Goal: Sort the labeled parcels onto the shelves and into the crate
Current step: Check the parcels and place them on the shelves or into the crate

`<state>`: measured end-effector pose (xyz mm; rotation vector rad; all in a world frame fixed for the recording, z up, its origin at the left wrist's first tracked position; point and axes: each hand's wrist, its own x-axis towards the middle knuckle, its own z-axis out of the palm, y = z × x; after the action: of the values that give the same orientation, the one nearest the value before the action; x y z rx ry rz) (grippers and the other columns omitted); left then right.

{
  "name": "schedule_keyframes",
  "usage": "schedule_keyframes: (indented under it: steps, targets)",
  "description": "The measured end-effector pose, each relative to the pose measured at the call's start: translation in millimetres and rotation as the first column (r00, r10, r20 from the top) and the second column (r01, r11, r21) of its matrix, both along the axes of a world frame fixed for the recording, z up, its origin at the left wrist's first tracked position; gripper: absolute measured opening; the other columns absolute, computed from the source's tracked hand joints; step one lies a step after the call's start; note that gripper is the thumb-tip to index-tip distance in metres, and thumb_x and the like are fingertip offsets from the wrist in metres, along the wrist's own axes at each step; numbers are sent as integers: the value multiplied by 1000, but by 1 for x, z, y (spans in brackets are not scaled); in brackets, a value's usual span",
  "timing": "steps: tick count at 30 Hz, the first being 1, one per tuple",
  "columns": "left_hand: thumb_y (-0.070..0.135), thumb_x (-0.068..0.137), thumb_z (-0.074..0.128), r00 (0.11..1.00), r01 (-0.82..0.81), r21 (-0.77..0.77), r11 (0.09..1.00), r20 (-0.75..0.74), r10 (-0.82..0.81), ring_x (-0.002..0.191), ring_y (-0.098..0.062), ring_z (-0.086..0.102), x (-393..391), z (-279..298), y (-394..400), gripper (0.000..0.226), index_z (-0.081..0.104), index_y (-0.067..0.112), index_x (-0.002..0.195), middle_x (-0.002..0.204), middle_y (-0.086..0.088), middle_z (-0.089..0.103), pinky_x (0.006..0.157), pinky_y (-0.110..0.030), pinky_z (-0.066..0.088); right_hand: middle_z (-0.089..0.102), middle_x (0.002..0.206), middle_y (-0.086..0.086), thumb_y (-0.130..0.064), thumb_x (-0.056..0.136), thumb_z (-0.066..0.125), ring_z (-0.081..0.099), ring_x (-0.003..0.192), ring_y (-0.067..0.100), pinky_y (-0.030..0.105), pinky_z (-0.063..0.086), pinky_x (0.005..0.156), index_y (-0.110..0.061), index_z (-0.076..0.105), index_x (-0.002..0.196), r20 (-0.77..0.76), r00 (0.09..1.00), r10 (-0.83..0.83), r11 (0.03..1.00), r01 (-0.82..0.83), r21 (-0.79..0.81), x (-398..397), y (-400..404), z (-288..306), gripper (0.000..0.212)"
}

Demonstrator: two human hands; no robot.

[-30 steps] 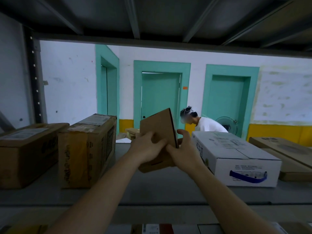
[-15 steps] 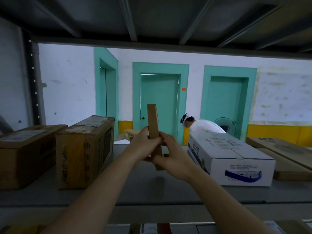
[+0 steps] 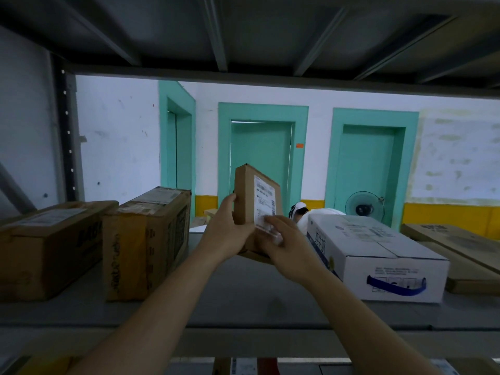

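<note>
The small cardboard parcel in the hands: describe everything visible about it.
The small cardboard parcel is a thin, flat brown box, held upright and slightly tilted above the shelf, between the brown boxes on the left and the white box on the right. A white shipping label with barcodes and print too small to read covers its facing side. The left hand grips its left edge; the right hand holds its lower right corner, fingers over the label.

Bright daylight on the far wall (image 3: 121,136), dim shadowed shelf underside (image 3: 243,31), wide-angle bending at edges, slight motion blur.
</note>
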<state>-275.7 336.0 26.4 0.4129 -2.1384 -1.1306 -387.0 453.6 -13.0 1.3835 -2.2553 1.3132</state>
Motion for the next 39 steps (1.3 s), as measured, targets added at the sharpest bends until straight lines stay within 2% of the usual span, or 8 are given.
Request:
schedule_keyframes:
  steps: [4,7,9,14,19,25,31,39]
  targets:
    - [24,91,68,998,33,67,997,-58,-29,109,-12,59,5,1,-4,67,35,33,148,127,4,62,96,-39,53,39,140,-9,-42,95,63,48,120,11,19,40,90,-29,39,150,71,996,-52,998,54,-27,-8,5,-3,61]
    - [17,91,64,996,45,152,987,-78,-34,101,-14,65,7,0,-7,60,40,34,143,116,5,66,92,-44,56,53,134,-14,-41,92,67,56,118,9,27,51,95,-45,41,139,180,983,17,994,3,-106,-14,8,-1,54]
    - [14,93,60,996,58,206,977,-83,-42,97,-16,67,8,-1,-9,57,39,34,143,113,4,66,86,-41,59,59,126,-19,-29,94,69,59,115,4,17,53,87,-43,44,130,258,962,88,990,-56,-129,-14,9,-1,46]
    - [7,92,53,995,76,301,951,-78,-55,102,-22,66,10,-6,-17,60,38,32,145,114,-2,65,83,-40,58,55,136,-10,-25,91,73,60,106,-1,13,53,66,-33,30,153,279,954,110,982,-60,-180,-16,12,-4,76]
    - [15,89,65,997,74,230,970,-22,-71,108,-17,62,9,-14,-24,67,34,35,145,119,6,62,97,-44,53,60,126,-15,-14,86,75,63,107,0,15,56,69,-41,34,147,273,949,156,968,-92,-232,-16,15,1,78]
    - [20,88,73,993,111,64,992,21,-113,93,4,58,15,-11,-23,75,29,33,148,104,26,52,70,-16,49,56,135,-4,-19,85,78,61,119,16,41,60,90,-47,24,151,289,941,177,967,-112,-227,-17,25,4,90]
    - [27,85,77,983,184,-11,983,24,-184,95,-1,62,35,-6,-15,87,22,46,150,113,25,53,63,-13,53,58,132,-5,-14,86,78,60,119,12,33,61,86,-55,27,144,272,937,217,954,-145,-262,-3,46,9,87]
    - [31,85,76,984,171,-88,981,-36,-175,100,2,64,60,-9,0,85,21,59,144,120,26,55,73,-16,54,59,133,-13,-20,85,79,60,120,9,33,59,89,-56,22,145,245,940,239,949,-172,-266,18,73,11,91]
